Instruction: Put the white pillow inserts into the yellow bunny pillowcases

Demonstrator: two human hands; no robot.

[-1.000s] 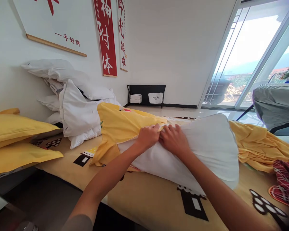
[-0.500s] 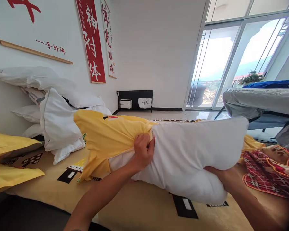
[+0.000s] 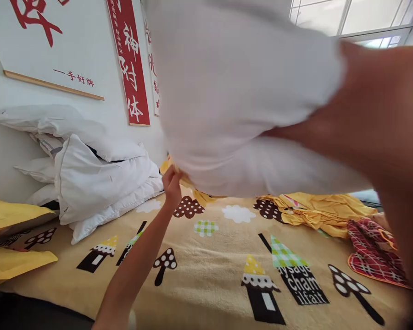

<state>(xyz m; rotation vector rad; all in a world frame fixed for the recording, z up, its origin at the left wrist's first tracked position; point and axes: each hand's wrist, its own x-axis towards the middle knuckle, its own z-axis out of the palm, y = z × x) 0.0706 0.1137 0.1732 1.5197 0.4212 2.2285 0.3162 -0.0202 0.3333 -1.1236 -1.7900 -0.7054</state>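
A large white pillow (image 3: 241,96), blurred by motion, is held up in the air and fills the upper middle of the view. My right hand (image 3: 306,130) grips it from the right, its fingertips buried in a deep fold. At the pillow's lower left corner, my left hand (image 3: 172,181) pinches the edge of a yellow pillowcase (image 3: 206,198). Most of that pillowcase is hidden behind the pillow, so how far it covers the pillow cannot be seen.
A beige patterned blanket (image 3: 206,256) covers the bed below. White pillows (image 3: 99,183) are piled on the left, near yellow pillows (image 3: 17,261). Crumpled yellow cloth (image 3: 316,211) and a red plaid cloth (image 3: 371,252) lie on the right. Scrolls hang on the wall.
The pillow has been lifted from low over the bed to high in front of me, raised by my right hand. My left hand has moved left and slightly up with the pillowcase.
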